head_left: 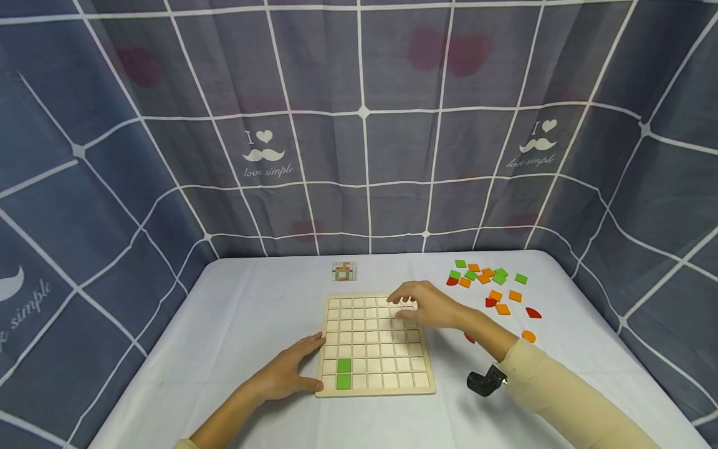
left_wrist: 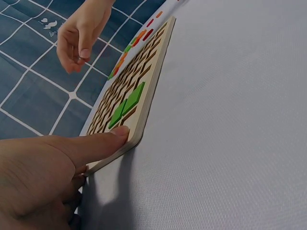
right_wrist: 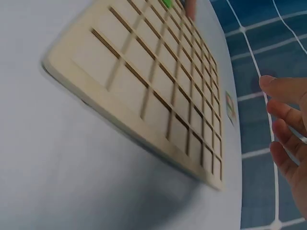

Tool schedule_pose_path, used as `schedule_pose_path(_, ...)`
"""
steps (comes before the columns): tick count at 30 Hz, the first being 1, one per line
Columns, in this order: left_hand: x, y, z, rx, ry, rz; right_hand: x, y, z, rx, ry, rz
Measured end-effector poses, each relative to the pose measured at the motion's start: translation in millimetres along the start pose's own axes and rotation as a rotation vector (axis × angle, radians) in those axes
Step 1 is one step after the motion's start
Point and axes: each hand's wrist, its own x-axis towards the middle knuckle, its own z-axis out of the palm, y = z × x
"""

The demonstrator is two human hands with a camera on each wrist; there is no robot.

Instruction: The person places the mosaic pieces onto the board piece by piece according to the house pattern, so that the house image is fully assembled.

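- Wooden grid board [head_left: 373, 344]: lies flat on the bench [head_left: 224, 324], directly in front of the person; clock positions below are taken from its centre as seen in the head view, with 12 o'clock on the far side.
- Two green square tiles [head_left: 344, 365]: set in the board at about 7 to 8 o'clock, in adjoining cells of the second column from the left, one in the bottom row and one in the row above it.
- Left hand [head_left: 283, 374]: at 8 o'clock, thumb and fingers spread; the thumb rests on the rim by the near corner, as the left wrist view confirms, while the fingertips touch the side edge farther up.
- Right hand [head_left: 426, 304]: hovers over the 1 to 2 o'clock part of the board, apart from its surface; the fingers are loosely bent, with a gap between thumb and forefinger, and hold nothing visible.
- Loose tiles [head_left: 500, 280]: green, orange and red pieces scattered on the bench around 2 o'clock, some touching or overlapping.
- Orange round piece [head_left: 528, 336]: at 3 o'clock, on the near side of the scatter.
- Red piece [head_left: 469, 338]: also at 3 o'clock, partly hidden by the right forearm.
- Pattern card [head_left: 344, 271]: at 11 o'clock, beyond the far edge; its small coloured design is too fine to read.
- Grid-patterned curtain [head_left: 398, 149]: dark, white-lined, standing behind the bench at 12 o'clock.
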Motion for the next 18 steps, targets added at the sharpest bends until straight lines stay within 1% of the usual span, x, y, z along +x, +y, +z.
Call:
schedule_pose_path(4, -0.3, -0.2, 0.2, 0.004, -0.003, 0.005, -0.8, 13.0, -22.1, -0.042, 0.063, 0.050)
schedule_pose_path(7, -1.1, 0.2, -0.3, -0.004, -0.003, 0.006, -0.9, 26.1, -36.2, -0.083, 0.111, 0.061)
schedule_pose_path(9, -1.6, 0.6, -0.9, -0.007, -0.002, 0.006, -1.0, 34.8, -44.7, -0.095, 0.141, 0.074)
schedule_pose_path(11, -1.9, 0.6, -1.3, -0.006, -0.003, 0.006, -1.3, 43.3, -52.7, -0.103, 0.161, 0.106)
schedule_pose_path(18, -2.6, 1.3, -1.8, -0.016, -0.007, 0.013, -8.8, 73.6, -76.2, -0.101, 0.191, 0.308)
